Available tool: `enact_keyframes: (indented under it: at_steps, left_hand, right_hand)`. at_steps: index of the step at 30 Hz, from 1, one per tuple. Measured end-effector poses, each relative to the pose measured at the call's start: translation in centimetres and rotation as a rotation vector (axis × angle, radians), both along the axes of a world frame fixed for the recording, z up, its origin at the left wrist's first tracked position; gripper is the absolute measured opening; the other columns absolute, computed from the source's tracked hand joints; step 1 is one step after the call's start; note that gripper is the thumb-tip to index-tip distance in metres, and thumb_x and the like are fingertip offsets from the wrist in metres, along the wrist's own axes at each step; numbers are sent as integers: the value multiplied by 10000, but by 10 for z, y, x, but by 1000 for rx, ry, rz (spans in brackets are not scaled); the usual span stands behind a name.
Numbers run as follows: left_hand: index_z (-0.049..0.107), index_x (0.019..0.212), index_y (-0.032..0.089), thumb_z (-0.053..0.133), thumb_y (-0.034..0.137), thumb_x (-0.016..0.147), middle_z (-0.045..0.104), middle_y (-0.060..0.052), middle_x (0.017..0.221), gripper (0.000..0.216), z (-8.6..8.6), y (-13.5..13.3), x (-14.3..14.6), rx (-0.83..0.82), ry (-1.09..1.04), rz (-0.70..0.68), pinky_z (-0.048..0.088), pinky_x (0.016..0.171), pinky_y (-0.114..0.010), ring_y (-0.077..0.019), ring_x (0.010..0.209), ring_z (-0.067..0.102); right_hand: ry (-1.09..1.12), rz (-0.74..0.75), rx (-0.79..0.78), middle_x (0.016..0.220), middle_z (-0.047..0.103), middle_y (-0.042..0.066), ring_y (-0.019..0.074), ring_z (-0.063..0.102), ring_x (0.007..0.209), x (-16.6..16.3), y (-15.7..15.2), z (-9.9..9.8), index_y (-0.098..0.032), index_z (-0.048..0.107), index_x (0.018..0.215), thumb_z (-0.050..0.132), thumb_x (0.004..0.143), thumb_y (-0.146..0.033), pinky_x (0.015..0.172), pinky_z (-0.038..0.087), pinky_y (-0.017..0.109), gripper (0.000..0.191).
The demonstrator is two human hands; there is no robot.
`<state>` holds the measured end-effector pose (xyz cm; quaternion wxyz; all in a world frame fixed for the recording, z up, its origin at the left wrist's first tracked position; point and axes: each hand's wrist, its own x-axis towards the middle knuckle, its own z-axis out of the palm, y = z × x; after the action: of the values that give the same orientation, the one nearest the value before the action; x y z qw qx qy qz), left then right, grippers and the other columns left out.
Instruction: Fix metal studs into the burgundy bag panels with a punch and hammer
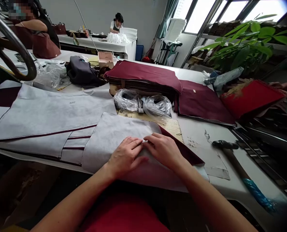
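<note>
A grey-white backed sheet of leather or fabric (119, 129) lies across the near table edge, its dark red face showing where the right corner folds over. My left hand (126, 154) rests on this sheet, fingers stretched toward the right and thumb apart. Beside it, my right hand (164, 149) has bent fingers drawn together near the sheet's surface. The fingertips of both hands nearly meet around a tiny pale spot, too small to name. More backed pieces (54, 112) with dark red edges overlap on the left.
Plastic-wrapped items (155, 104) sit behind the sheet, before stacked dark red panels (143, 74). A hammer (237, 164) with a blue-wrapped handle lies right. A curved metal bar (24, 51) rises at left. A person's hand (279, 87) is at far right; two people work behind.
</note>
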<state>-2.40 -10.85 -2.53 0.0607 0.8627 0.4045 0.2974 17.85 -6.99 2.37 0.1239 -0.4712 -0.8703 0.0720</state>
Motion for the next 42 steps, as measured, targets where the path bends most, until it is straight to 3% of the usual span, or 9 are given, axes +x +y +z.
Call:
enact_keyframes:
  at_steps: [5, 13, 30, 39, 42]
  left_hand:
    - [656, 1269, 131, 596, 423, 996, 663, -119, 1330, 403, -3, 0, -1, 26, 4, 3, 462, 1146, -493, -280, 1256, 584]
    - [665, 1263, 140, 592, 411, 1000, 650, -122, 1332, 384, 1, 0, -1, 4, -14, 4, 484, 1133, -486, -282, 1260, 570]
    - [669, 1269, 117, 589, 384, 1003, 644, -141, 1348, 386, 0, -2, -2, 17, 12, 5, 463, 1159, -489, -280, 1279, 562]
    - [664, 1282, 123, 580, 381, 1008, 634, -138, 1383, 386, 1, -3, 0, 24, 43, 12, 455, 1169, -511, -283, 1295, 563]
    - [655, 1301, 122, 575, 377, 1011, 640, -130, 1383, 394, -1, -3, 0, 37, 53, 14, 453, 1172, -507, -280, 1295, 567]
  right_hand:
    - [202, 121, 14, 1197, 688, 39, 218, 618, 1052, 19, -2, -26, -287, 746, 1206, 578, 1010, -227, 920, 522, 352, 265]
    - [402, 125, 25, 1084, 729, 34, 209, 626, 987, 19, 3, -37, -257, 777, 1113, 623, 997, -237, 873, 546, 352, 194]
    - [464, 79, -93, 1096, 753, -1, 206, 660, 1021, 19, 3, -35, -284, 804, 1048, 665, 949, -209, 925, 544, 351, 186]
    - [448, 109, -23, 1090, 763, -9, 203, 653, 961, 19, 0, -34, -280, 796, 1064, 626, 979, -213, 880, 564, 356, 202]
    - [351, 131, 23, 1166, 750, 5, 217, 652, 997, 19, -5, -32, -286, 777, 1146, 586, 1007, -237, 910, 556, 389, 241]
